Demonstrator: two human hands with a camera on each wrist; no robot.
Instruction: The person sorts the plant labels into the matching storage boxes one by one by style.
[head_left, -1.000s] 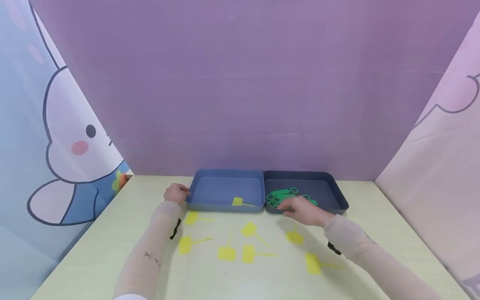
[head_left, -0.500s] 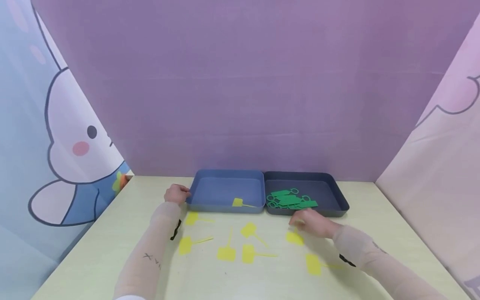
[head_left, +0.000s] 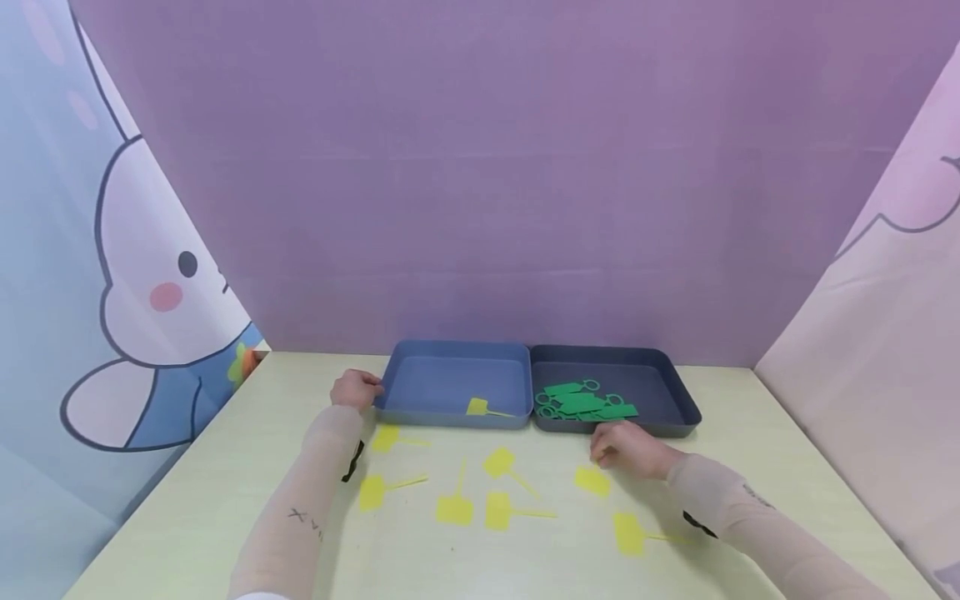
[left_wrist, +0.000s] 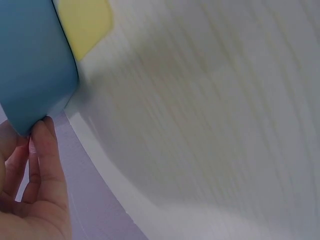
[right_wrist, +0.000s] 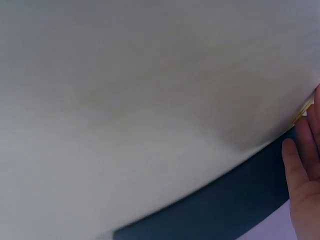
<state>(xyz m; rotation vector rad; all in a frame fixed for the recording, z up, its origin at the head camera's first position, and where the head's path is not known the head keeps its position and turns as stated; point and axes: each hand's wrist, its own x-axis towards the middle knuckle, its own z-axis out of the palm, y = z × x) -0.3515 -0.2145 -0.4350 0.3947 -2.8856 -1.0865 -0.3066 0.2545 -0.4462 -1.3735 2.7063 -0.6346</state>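
My left hand (head_left: 356, 389) pinches the near-left rim of the blue tray (head_left: 453, 419), thumb and fingers on its edge in the left wrist view. One flat yellow tag with a thin tail (head_left: 477, 407) lies inside that tray. Just in front of the dark tray (head_left: 622, 427), my right hand (head_left: 633, 450) reaches down over the tail of another yellow tag (head_left: 592, 481) on the table. Its fingers are at a thin yellow strip (right_wrist: 302, 113) in the right wrist view, with the thumb apart from it. The fingers partly hide that tail.
Green tags with rings (head_left: 581, 405) lie piled in the front left of the dark tray, beside the blue one. Several more yellow tags, such as one near the front (head_left: 628, 533), are spread over the pale table (head_left: 420, 558). A purple backdrop (head_left: 480, 183) stands behind.
My right hand has moved from above the green tags, out over the dark tray's front rim, and down to the yellow tag on the table. The left hand stays at the blue tray.
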